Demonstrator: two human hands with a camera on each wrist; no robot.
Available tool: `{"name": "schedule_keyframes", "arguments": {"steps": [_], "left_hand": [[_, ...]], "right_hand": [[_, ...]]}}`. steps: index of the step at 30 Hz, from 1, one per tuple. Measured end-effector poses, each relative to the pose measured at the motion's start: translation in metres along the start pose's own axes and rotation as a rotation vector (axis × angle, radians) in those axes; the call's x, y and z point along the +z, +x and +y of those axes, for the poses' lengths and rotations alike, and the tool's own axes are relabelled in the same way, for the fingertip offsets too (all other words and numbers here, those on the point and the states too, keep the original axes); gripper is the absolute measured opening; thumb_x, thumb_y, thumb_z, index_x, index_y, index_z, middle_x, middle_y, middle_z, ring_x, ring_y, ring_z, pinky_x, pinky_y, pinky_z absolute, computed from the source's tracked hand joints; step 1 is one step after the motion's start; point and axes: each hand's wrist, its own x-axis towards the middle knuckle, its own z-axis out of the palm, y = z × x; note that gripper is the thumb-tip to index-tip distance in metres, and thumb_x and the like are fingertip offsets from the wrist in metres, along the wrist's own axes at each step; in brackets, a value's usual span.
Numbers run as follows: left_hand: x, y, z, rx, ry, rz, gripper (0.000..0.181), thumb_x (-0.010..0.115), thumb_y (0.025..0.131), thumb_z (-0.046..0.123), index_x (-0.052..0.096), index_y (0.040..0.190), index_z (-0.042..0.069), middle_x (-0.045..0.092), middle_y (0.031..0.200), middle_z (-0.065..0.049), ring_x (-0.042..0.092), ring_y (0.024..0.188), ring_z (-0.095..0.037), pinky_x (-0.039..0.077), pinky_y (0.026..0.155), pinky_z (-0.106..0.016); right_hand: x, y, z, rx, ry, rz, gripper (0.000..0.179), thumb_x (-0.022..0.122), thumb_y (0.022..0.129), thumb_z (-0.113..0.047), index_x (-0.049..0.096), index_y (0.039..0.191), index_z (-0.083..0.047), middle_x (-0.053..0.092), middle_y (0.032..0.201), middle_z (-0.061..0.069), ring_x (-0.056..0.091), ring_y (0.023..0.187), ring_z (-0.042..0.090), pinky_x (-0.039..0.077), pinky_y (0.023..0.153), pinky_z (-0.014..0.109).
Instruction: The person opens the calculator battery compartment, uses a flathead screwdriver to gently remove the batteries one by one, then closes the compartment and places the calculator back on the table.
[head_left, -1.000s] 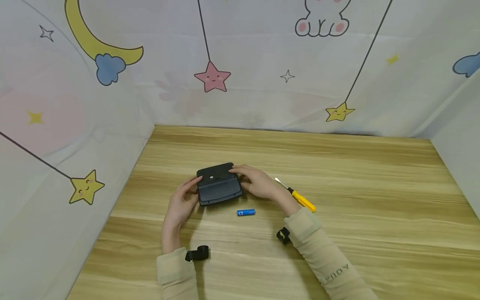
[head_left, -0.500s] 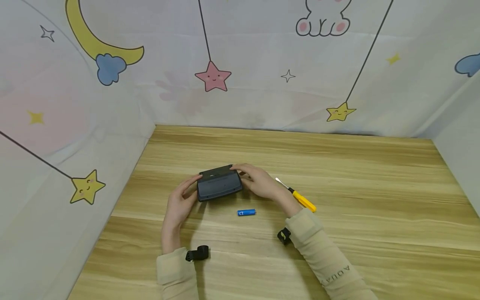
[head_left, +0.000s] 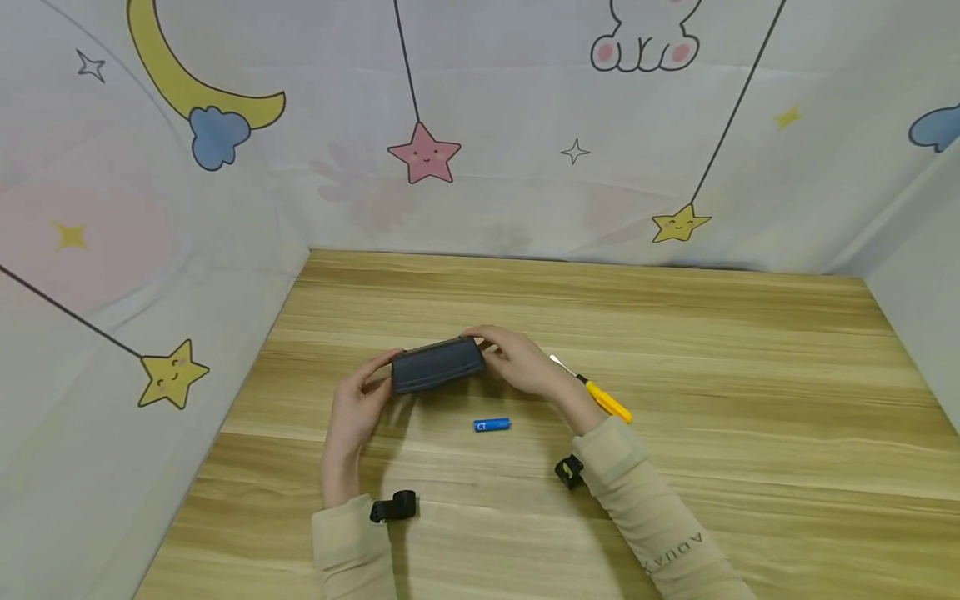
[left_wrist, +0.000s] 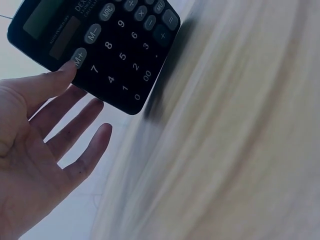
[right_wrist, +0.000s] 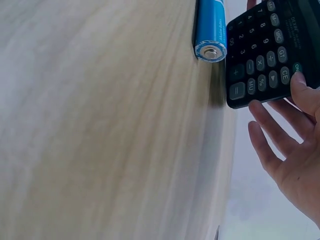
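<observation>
Both hands hold a black calculator (head_left: pixel 437 367) tilted up on the table, its keys facing the person's side in the wrist views. My left hand (head_left: pixel 358 408) grips its left side; in the left wrist view the thumb lies by the M+ key of the calculator (left_wrist: pixel 117 60). My right hand (head_left: pixel 517 362) grips the opposite side, and in the right wrist view its thumb lies by the ON key of the calculator (right_wrist: pixel 265 55). A blue battery (head_left: pixel 492 425) lies on the table in front of the calculator, apart from both hands.
A screwdriver (head_left: pixel 600 396) with a yellow handle lies beside the right forearm on the wooden table (head_left: pixel 735 400). Behind stands a white cloth (head_left: pixel 517 192) printed with stars, and more cloth rises at both sides.
The calculator has been tipped up between the hands, so its back face has turned away from the head view and a narrower side shows. The battery and screwdriver have stayed in place.
</observation>
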Motion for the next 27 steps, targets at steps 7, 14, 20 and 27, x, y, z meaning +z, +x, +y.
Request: {"name": "schedule_keyframes", "arguments": {"steps": [7,14,20,27], "left_hand": [[-0.0003,0.0011,0.0002,0.051,0.023,0.025,0.037,0.058,0.092,-0.001,0.063,0.127,0.009,0.060,0.132,-0.013,0.055,0.118,-0.014,0.048,0.088,-0.015],[-0.0017,0.0014,0.0024,0.050,0.028,0.044,0.035,0.058,0.093,-0.001,0.065,0.126,0.009,0.063,0.128,-0.012,0.052,0.112,0.003,0.047,0.092,-0.018],[-0.0024,0.0003,0.0048,0.015,0.054,0.069,0.037,0.055,0.093,-0.003,0.064,0.127,0.009,0.063,0.129,-0.011,0.052,0.110,0.005,0.044,0.091,-0.014],[-0.0023,0.0019,0.0059,0.022,0.056,0.098,0.036,0.062,0.090,-0.002,0.063,0.125,0.002,0.064,0.126,-0.016,0.056,0.102,0.007,0.046,0.087,-0.012]], "right_hand": [[-0.0018,0.0021,-0.0019,-0.003,0.009,-0.014,0.042,0.048,0.098,-0.005,0.050,0.139,-0.017,0.055,0.138,0.007,0.058,0.118,0.023,0.049,0.096,0.037],[-0.0041,0.0044,-0.0048,-0.020,0.037,-0.009,0.041,0.049,0.098,-0.005,0.051,0.139,-0.011,0.056,0.136,0.009,0.058,0.117,0.024,0.050,0.093,0.036],[-0.0052,0.0044,-0.0059,-0.033,0.040,-0.009,0.041,0.049,0.098,-0.006,0.049,0.139,-0.007,0.057,0.135,0.011,0.058,0.115,0.025,0.050,0.092,0.036],[-0.0063,0.0058,-0.0063,-0.008,0.057,0.008,0.037,0.050,0.099,-0.012,0.053,0.136,-0.009,0.061,0.130,0.009,0.058,0.111,0.022,0.049,0.089,0.036]]}}
